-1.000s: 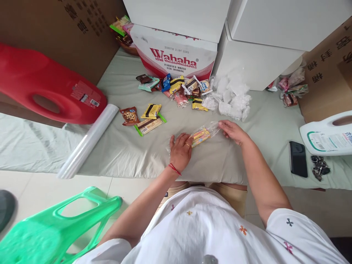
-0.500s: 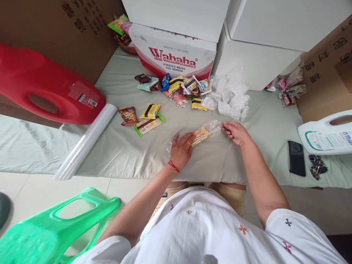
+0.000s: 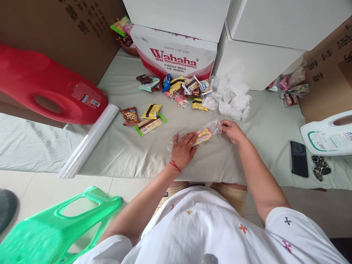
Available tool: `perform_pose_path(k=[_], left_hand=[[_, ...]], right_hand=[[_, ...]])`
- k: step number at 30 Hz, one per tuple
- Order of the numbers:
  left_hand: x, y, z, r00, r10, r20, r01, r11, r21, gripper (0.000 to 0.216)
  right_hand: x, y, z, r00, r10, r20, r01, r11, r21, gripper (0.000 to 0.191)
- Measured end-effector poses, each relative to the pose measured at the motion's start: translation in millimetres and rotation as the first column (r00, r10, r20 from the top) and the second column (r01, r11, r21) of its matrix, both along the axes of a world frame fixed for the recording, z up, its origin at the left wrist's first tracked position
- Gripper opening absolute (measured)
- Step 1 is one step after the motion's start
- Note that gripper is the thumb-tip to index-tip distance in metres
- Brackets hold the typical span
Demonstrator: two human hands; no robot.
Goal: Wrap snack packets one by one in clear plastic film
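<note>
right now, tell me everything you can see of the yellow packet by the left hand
The yellow packet is slim and oblong, with pink markings too small to read. It lies slantwise on the greenish-grey cloth, in crinkled clear film that looks like plastic. The left hand lies over its left end, hiding it; the right hand pinches the film's right end.

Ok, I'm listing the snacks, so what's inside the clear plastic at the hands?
Inside the clear plastic, yellow printed packaging shows. The left hand lies over the plastic's left part, so whatever is beneath it can't be seen. The right hand is at the other end.
</note>
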State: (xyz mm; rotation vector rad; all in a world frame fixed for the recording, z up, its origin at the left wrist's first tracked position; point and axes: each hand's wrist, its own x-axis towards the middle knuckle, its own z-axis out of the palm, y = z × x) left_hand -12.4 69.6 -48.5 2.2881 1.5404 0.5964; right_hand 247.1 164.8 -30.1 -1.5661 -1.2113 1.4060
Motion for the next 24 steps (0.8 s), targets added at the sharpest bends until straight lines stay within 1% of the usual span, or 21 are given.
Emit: perform_pose_path(k=[2,4,6,8,9,11,12,14,16,18,19,20,22,24], left_hand=[[0.1,0.0,-0.2,1.0,-0.003,0.0,0.003,1.0,-0.001,0.047],[-0.1,0.0,-0.6,1.0,-0.002,0.004,0.002,1.0,-0.002,0.047],[-0.3,0.1,-1.0,1.0,-0.005,0.011,0.005,1.0,-0.001,0.047],[-0.4,0.1,-1.2,1.0,-0.009,0.013,0.009,1.0,0.0,0.047],[-0.3,0.1,-1.1,1.0,-0.009,0.012,0.009,1.0,0.002,0.047],[0.1,-0.1,-0.9,1.0,-0.006,0.005,0.006,1.0,0.006,0.047],[0.4,-0.2,-0.9,1.0,-0.005,0.001,0.005,1.0,0.008,0.047],[1.4,-0.6,-1.0,1.0,-0.006,-0.005,0.006,1.0,0.011,0.046],[2.4,-1.0,-1.2,1.0,-0.006,-0.004,0.006,1.0,0.009,0.046],[3.3,-1.6,-1.3,1.0,-0.002,0.001,0.002,1.0,0.007,0.046],[3.7,-1.9,-1.2,1.0,0.002,0.003,-0.002,1.0,0.006,0.046],[3.9,-2.3,-1.0,1.0,0.007,0.004,-0.007,1.0,0.005,0.046],[4.2,-3.3,-0.2,1.0,0.017,0.003,-0.017,1.0,0.001,0.046],[4.1,-4.5,0.7,1.0,0.025,0.0,-0.025,1.0,-0.007,0.046]], right_hand=[[-0.1,-2.9,7.0,0.988,-0.067,-0.136,0.055,0.994,-0.091,0.041],[-2.3,-5.8,14.8,0.967,-0.124,-0.223,0.085,0.981,-0.176,0.053],[-6.6,-7.8,20.2,0.969,-0.114,-0.22,0.066,0.975,-0.214,0.062],[-12.8,-8.5,20.7,0.989,-0.042,-0.142,0.015,0.981,-0.191,0.064],[-16.3,-8.3,19.2,0.996,-0.007,-0.091,-0.008,0.986,-0.169,0.062],[-23.5,-7.3,13.9,1.0,0.024,0.0,-0.024,0.992,-0.126,0.047],[-27.0,-6.7,11.3,0.999,0.012,0.044,-0.007,0.995,-0.104,0.039],[-34.2,-6.9,8.3,0.986,-0.029,0.163,0.033,0.999,-0.023,0.028],[-43.3,-10.7,9.5,0.938,-0.056,0.342,0.014,0.992,0.126,0.022],[-56.1,-19.2,13.5,0.841,-0.071,0.536,-0.102,0.953,0.285,0.016],[-63.7,-25.0,15.6,0.784,-0.065,0.617,-0.184,0.925,0.332,0.016],[-71.7,-31.4,17.0,0.729,-0.052,0.682,-0.264,0.898,0.351,0.018],[-86.6,-44.8,17.5,0.637,-0.01,0.771,-0.39,0.858,0.334,0.025],[-97.0,-58.1,14.3,0.581,0.022,0.814,-0.46,0.833,0.306,0.031]])
